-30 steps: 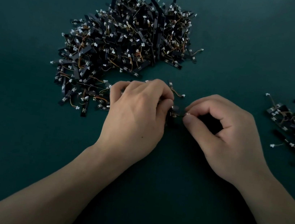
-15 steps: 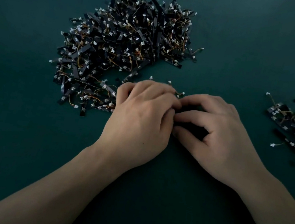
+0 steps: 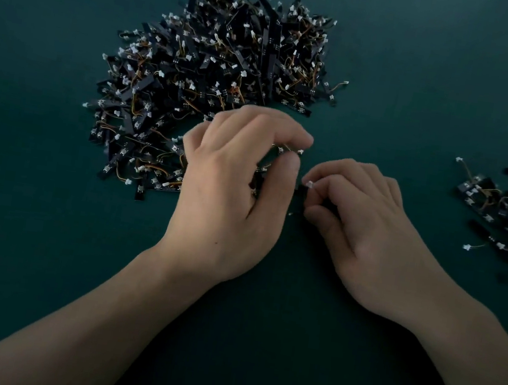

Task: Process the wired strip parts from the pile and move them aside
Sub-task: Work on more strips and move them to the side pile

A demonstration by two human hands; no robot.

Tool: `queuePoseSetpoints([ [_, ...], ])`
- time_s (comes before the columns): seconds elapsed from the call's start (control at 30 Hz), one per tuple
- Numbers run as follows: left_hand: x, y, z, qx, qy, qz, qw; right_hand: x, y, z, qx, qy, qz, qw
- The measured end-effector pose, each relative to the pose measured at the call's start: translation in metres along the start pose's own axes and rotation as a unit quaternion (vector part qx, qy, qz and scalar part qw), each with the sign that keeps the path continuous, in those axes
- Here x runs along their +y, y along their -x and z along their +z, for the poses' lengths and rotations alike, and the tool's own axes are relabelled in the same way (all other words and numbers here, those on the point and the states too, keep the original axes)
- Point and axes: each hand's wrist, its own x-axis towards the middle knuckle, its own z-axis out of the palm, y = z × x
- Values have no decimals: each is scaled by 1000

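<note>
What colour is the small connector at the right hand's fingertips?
White. The connector, pinched by the right hand, shows best in the head view.

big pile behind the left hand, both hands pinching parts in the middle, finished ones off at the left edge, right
Not quite. The head view shows the finished ones at the right edge, not the left. The big pile is behind the left hand, and it and the right hand pinch parts in the middle.
</note>
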Motion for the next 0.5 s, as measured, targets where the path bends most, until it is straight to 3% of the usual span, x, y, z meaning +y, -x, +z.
queuePoseSetpoints([
  [0.17,6,-1,-1,-65,-38,-30,997,0,0,0,23,-64,29,997],
  [0.37,1,2,1,-122,-3,6,993,6,1,-5,98,-209,80,970],
  [0.5,-3,2,5,-109,-15,19,994,10,1,-3,98,-247,84,960],
])
